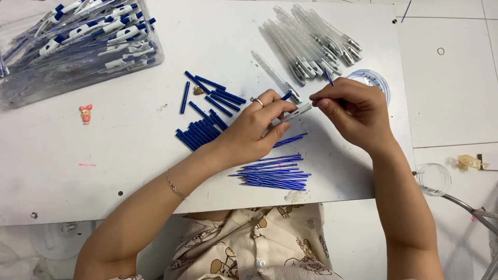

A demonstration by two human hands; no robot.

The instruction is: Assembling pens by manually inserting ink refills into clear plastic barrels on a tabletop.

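Clear pen barrel (296,112) being pinched by left hand (254,127), frame centre; thin blue refill (329,78) being pinched by right hand (353,106); refill pile (275,173) lying below on surface (129,155).

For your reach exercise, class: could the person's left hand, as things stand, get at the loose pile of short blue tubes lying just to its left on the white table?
Probably yes. The left hand lies right beside the short blue tubes on the white table, with nothing between them. But its fingers already grip a clear pen barrel, so it would likely have to let go first.
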